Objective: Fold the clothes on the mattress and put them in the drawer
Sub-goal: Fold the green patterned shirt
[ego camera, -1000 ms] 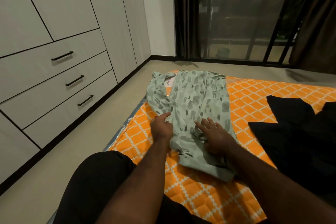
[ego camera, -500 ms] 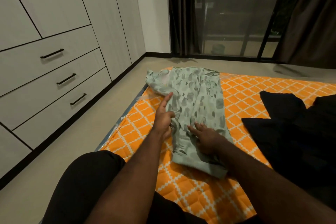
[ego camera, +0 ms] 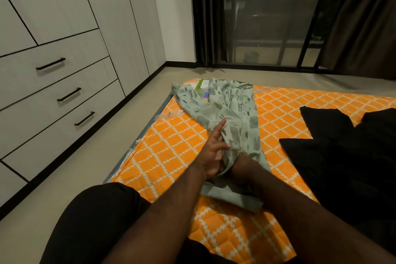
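The shirt (ego camera: 235,109) was laid lengthwise on the mattress (ego camera: 171,152), partly folded. The left hand (ego camera: 212,152) was held straight-fingered against the turned edge, with nothing plainly gripped; the right hand (ego camera: 240,162) was buried under the fold, its grip not to be told. The cloth was judged thin, limp and light, best pinched at the hem corners

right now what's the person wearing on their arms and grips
Both forearms are bare, no sleeves in view. The left grip shows no glove, ring or watch. The right grip is mostly hidden by the green garment, so its fingers cannot be checked.
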Available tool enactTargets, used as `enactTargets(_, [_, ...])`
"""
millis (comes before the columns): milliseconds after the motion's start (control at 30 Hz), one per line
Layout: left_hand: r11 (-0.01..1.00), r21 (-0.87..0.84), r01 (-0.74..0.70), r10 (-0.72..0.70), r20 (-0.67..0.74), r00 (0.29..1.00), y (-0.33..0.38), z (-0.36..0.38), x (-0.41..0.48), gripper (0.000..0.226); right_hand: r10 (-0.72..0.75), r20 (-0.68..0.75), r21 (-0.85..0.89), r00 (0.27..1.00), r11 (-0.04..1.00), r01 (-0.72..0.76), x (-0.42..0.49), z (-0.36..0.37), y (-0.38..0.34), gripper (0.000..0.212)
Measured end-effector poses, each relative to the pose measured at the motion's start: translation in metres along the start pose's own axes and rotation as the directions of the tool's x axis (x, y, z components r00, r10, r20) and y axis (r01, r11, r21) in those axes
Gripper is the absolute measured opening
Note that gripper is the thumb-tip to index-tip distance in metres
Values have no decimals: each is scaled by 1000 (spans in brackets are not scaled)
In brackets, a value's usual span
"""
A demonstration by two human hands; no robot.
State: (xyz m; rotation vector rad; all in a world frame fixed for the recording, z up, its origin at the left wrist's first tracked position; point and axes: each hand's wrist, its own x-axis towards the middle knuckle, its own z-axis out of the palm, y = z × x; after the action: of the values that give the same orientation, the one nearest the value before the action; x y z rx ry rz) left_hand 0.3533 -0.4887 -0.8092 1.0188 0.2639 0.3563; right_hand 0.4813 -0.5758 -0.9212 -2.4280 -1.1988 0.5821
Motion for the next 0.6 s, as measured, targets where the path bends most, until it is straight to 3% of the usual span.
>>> enactTargets(67, [998,-66,7,-13,-87,996,-6,-5,3,67,-2,-9,53,1000,999,3,-2,-2,-4,89])
enactTargets(133, [998,-68,7,-18,-176,984,-12,-14,7,58,25,16,73,1000,997,-26,-22,-25,-33,70])
enactTargets(233, [999,-14,38,-40,-336,941,-9,-20,7,44,5,181,-90,983,996,12,-28,-43,-52,46])
enactTargets(300, [998,30,53,-36,-414,909,-7,-19,6,28,4,234,-118,972,993,24,-29,-56,-58,42])
enactTargets(367, [993,98,61,-8,-461,887,-7,-23,10,22,108,254,-198,961,978,-58,-29,-75,-61,43])
enactTargets(533, [938,330,110,100,-558,824,-5,-38,34,14,171,87,-179,981,972,-153,-19,-113,-54,37])
enactTargets(600, [914,365,177,85,-598,797,-1,-46,48,15,257,-60,76,965,965,-252,-14,-118,-48,32])
